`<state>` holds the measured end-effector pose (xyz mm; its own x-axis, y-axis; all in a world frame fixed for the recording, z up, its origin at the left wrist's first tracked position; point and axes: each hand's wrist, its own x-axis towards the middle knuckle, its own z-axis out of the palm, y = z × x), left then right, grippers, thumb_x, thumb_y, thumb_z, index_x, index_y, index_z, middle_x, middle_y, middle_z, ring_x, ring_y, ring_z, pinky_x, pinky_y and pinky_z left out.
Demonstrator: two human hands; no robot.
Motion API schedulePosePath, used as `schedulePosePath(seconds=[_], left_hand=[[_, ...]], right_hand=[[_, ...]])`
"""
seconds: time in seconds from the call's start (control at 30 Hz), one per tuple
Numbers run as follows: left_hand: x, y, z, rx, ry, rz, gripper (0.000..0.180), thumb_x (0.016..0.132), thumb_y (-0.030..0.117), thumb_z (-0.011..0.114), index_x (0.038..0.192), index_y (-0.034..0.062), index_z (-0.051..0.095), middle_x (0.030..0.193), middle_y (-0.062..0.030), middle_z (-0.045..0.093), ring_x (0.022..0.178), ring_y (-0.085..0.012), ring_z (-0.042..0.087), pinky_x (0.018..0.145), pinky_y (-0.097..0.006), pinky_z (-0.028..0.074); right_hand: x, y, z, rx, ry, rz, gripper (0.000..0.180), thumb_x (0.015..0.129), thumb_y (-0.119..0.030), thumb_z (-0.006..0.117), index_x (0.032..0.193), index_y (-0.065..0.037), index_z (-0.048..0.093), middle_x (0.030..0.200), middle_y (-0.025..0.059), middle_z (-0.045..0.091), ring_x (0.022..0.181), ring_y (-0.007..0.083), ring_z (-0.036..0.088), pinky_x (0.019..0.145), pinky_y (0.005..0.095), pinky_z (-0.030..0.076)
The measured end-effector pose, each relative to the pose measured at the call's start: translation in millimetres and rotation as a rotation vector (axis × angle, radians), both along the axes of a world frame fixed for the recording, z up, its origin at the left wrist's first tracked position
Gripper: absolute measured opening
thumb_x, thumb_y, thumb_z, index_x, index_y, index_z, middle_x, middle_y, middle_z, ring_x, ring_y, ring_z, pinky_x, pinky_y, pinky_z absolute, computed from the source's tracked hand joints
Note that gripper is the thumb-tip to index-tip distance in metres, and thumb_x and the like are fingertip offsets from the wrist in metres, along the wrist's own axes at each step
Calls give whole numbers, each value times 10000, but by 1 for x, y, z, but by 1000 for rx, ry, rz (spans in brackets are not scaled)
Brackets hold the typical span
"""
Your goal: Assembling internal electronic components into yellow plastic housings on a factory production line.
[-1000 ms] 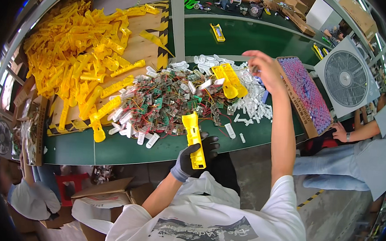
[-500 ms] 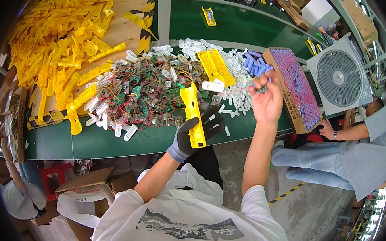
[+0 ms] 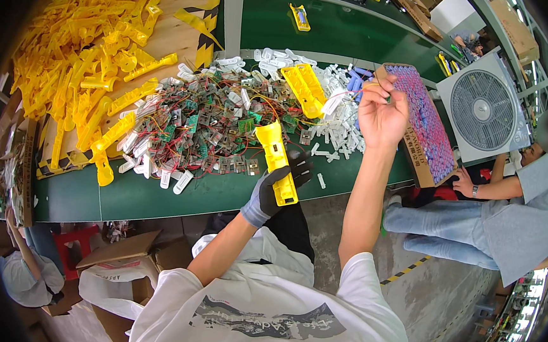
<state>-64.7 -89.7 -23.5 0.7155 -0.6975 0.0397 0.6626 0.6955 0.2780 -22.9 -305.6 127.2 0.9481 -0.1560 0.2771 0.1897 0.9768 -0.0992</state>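
Observation:
My left hand [image 3: 274, 192], in a dark glove, grips a yellow plastic flashlight shell [image 3: 275, 158] by its lower end over the green table [image 3: 158, 194]. My bare right hand [image 3: 381, 112] is raised above the table's right side. Its fingertips pinch a small part with a thin wire [image 3: 381, 93], too small to make out. In front of both hands lies a heap of small circuit boards with red and yellow wires [image 3: 207, 125]. Two more yellow shells [image 3: 304, 89] rest on that heap near my right hand.
A big pile of yellow plastic shells [image 3: 84, 62] fills the left. White plastic pieces [image 3: 341, 122] are scattered at the right. A tray of purple cells [image 3: 420, 121] sits on the table's right edge. A white fan [image 3: 485, 109] stands beyond it, with a seated person [image 3: 526, 201] nearby. Cardboard boxes [image 3: 115, 255] lie below the table.
My right hand came back from the white pieces and rose toward me with a small wired part. My left hand kept the yellow shell, shifting slightly right.

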Motion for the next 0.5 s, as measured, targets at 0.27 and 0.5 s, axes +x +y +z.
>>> schedulePosePath(seconds=[0.27,0.5], left_hand=[[-4,-1,13,-75,109,-54,450,871,189,570,1292,84,451,1319,-133,496,1204,-304,504,1034,-509,375],[4,-15,16,113,204,-62,341,884,212,612,1191,89,525,1009,-60,644,886,-190,647,786,-351,539]], right_hand=[[-55,34,-15,33,-43,-79,175,796,10,485,965,-19,523,791,47,466,717,144,447,605,242,443],[-134,76,-95,-545,312,-272,170,781,-13,481,944,-21,531,651,33,456,512,103,399,466,218,343]])
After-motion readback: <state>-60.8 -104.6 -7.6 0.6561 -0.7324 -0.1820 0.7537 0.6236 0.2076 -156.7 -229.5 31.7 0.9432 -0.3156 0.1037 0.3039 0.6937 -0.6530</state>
